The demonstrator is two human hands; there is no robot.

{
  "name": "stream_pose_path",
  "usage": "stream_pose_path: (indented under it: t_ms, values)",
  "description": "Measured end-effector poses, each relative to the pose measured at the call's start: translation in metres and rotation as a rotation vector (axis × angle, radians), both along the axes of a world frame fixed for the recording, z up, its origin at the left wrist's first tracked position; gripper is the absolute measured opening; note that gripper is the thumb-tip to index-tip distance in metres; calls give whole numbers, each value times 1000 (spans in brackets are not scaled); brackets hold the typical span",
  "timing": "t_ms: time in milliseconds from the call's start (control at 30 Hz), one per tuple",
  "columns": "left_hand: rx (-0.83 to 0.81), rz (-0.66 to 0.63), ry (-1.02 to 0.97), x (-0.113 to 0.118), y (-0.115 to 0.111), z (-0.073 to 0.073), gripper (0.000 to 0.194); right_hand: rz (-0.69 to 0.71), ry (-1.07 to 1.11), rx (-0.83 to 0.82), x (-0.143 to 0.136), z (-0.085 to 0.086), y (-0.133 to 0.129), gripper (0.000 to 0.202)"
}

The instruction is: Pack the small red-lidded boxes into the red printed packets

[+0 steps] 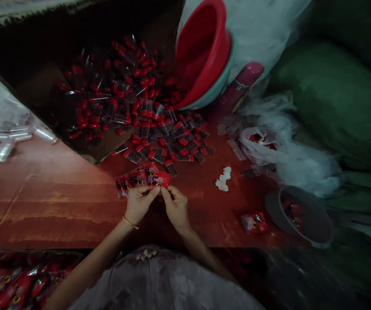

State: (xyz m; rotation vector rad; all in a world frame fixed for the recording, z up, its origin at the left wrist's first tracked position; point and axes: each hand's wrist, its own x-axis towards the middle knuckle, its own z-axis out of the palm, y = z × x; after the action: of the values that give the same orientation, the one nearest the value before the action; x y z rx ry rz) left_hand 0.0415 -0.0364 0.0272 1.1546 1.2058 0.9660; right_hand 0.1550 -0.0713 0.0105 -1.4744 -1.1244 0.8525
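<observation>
Between the fingertips of both hands is a small red printed card [160, 178], held near the table's front edge. My left hand [138, 201] pinches its left lower edge, thumb toward the middle. On the other side my right hand [176, 208] pinches the card's lower right, the thumbs close together. A fanned row of similar red cards [133, 179] lies on the table just beyond my left hand. Farther out, a large heap of small clear packets with red caps [143, 116] spills from a cardboard box [40, 92].
A red basin [201, 56] leans inside a light-blue basin at the back, beside a pink bottle [237, 88]. To the right are crumpled plastic bags [304, 163], a grey tub [298, 215], a red packet [255, 223] and white scraps [223, 179]. Clear tubes [11, 140] lie left.
</observation>
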Motion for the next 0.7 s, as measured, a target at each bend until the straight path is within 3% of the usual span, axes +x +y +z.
stream_pose_path:
  t_ms: [167, 333, 400, 533, 600, 700]
  values:
    - [-125, -6, -128, -15, 2, 7, 28, 196, -90, 21, 8, 3, 9, 20]
    - [-136, -71, -62, -25, 11, 1, 28, 375, -273, 51, 23, 12, 23, 20]
    - [-136, -2, -60, -24, 13, -2, 28, 317, -396, 66, 31, 14, 31, 24]
    - [-214, 191, -194, -19, 18, 0, 34, 41, -866, 20, 47, 11, 48, 35]
    - [-306, 232, -303, -17, 20, 5, 39, 24, -1057, -72, 53, 7, 55, 45]
    - [-420, 228, -419, -15, 22, 15, 42, 72, -1183, -134, 58, 0, 59, 38]
